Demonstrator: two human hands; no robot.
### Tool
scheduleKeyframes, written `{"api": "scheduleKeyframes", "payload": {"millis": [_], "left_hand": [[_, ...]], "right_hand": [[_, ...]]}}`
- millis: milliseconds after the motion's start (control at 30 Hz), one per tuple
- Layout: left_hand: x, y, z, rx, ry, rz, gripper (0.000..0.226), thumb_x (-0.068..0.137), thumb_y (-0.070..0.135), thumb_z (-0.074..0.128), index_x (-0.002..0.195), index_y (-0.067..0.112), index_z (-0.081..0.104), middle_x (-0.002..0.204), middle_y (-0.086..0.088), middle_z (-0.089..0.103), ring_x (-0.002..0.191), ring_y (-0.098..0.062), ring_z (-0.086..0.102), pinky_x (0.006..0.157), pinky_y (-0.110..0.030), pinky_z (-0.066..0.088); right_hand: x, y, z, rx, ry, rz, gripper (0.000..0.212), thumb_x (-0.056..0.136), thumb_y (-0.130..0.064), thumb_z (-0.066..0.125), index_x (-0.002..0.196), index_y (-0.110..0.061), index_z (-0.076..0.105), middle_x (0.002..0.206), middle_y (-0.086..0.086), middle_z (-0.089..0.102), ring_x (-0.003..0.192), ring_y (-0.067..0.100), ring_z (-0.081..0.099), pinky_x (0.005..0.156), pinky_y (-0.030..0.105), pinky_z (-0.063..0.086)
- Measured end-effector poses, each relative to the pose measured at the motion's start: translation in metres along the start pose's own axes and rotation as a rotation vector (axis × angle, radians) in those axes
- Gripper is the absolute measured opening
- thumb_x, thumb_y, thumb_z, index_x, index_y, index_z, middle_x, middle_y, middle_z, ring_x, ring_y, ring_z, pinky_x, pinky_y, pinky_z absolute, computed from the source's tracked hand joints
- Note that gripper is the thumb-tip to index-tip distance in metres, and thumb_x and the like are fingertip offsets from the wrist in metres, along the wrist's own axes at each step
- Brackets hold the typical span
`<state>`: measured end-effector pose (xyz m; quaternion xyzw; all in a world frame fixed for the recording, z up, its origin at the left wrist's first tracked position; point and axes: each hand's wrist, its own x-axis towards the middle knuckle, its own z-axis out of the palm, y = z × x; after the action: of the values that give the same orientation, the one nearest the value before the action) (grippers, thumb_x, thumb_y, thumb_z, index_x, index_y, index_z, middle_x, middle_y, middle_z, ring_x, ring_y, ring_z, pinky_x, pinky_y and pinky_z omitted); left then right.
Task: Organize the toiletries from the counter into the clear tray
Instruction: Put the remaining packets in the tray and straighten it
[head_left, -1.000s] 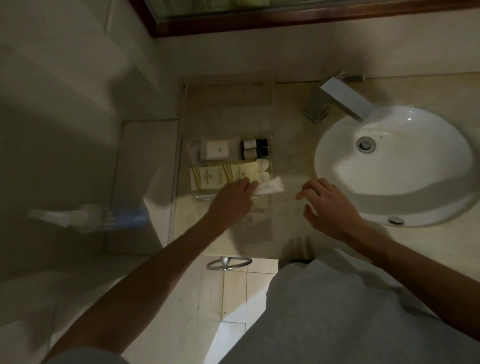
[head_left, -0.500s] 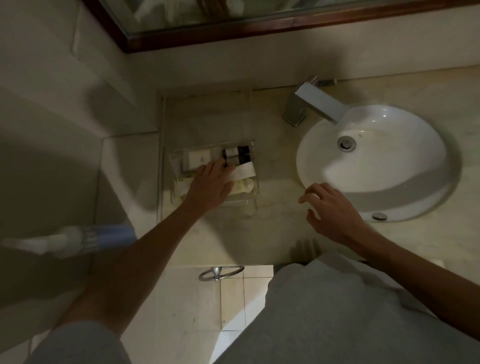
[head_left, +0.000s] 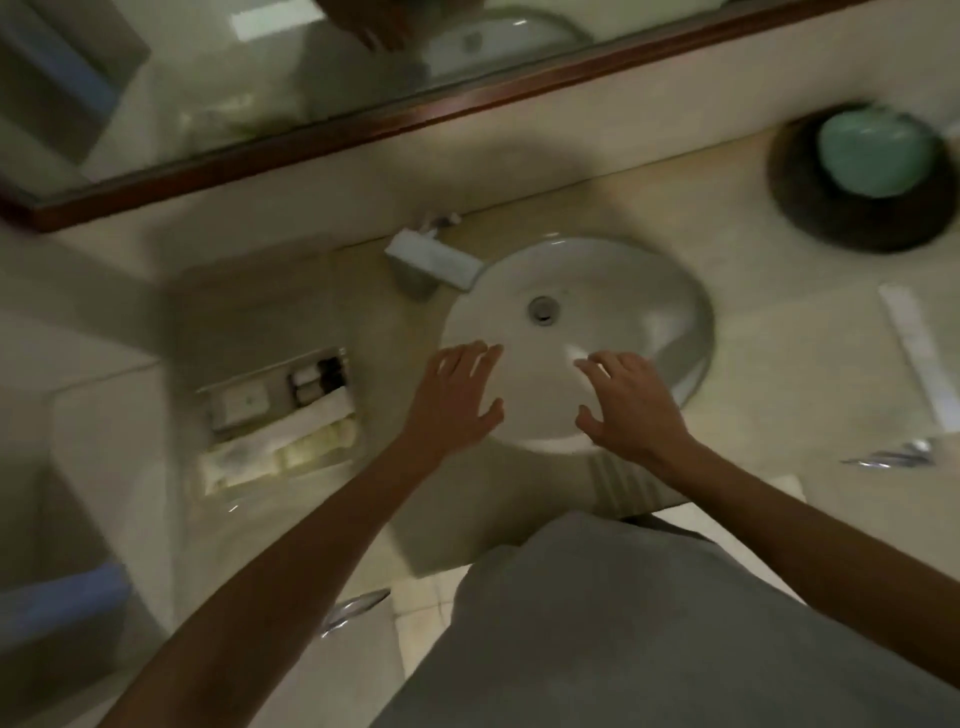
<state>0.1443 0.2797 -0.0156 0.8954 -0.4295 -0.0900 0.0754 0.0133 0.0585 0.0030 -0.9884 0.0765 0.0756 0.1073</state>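
The clear tray (head_left: 244, 491) sits on the counter left of the sink. It holds a white box (head_left: 243, 403), two small dark bottles (head_left: 317, 382), a long white packet (head_left: 306, 420) and pale yellow packets (head_left: 311, 447). My left hand (head_left: 457, 400) hovers over the sink's left edge, to the right of the tray, fingers spread and empty. My right hand (head_left: 628, 402) hovers over the sink's front, also spread and empty. A long white packet (head_left: 917, 348) lies on the counter far right.
A white round sink (head_left: 649, 291) with a square faucet (head_left: 434, 260) fills the middle. A dark round dish holding a green object (head_left: 872, 150) stands at the back right. A shiny wrapper (head_left: 893, 457) lies by the front edge. A wood-framed mirror (head_left: 363, 124) runs behind.
My left hand has let go of the white packet in the tray and moved right over the sink. The view has swung right, so the right side of the counter shows.
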Motion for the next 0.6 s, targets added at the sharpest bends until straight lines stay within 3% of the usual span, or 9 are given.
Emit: {"api": "scheduleKeyframes", "payload": {"millis": [367,500,600], "left_hand": [[0.145,0.205,0.029,-0.020,-0.018,0.200,0.062,0.083,0.031,0.058,0.141,0.014,0.042,0.136,-0.009,0.051,0.122,-0.026,0.048,0.105,-0.038,0.028],[0.179,0.253,0.039,-0.014,-0.022,0.256,0.060,0.084,0.029,0.055,0.140,0.011,0.042,0.133,-0.011,0.052,0.120,-0.028,0.049,0.103,-0.040,0.031],[0.192,0.275,0.043,-0.023,-0.022,0.272,0.061,0.080,0.027,0.057,0.138,0.012,0.044,0.131,-0.010,0.053,0.117,-0.027,0.050,0.101,-0.039,0.031]], "right_hand": [[-0.083,0.310,-0.032,-0.052,0.056,0.634,0.057,0.079,-0.034,0.069,0.128,-0.009,0.054,0.121,0.016,0.059,0.105,0.034,0.056,0.094,0.047,0.046],[-0.099,0.366,-0.025,-0.065,0.017,0.825,0.052,0.083,-0.041,0.064,0.118,-0.004,0.054,0.110,0.017,0.057,0.099,0.035,0.054,0.086,0.045,0.044],[-0.103,0.378,-0.014,0.076,-0.041,0.924,0.050,0.086,-0.040,0.063,0.118,-0.003,0.053,0.113,0.017,0.054,0.100,0.037,0.055,0.081,0.045,0.044]]}}
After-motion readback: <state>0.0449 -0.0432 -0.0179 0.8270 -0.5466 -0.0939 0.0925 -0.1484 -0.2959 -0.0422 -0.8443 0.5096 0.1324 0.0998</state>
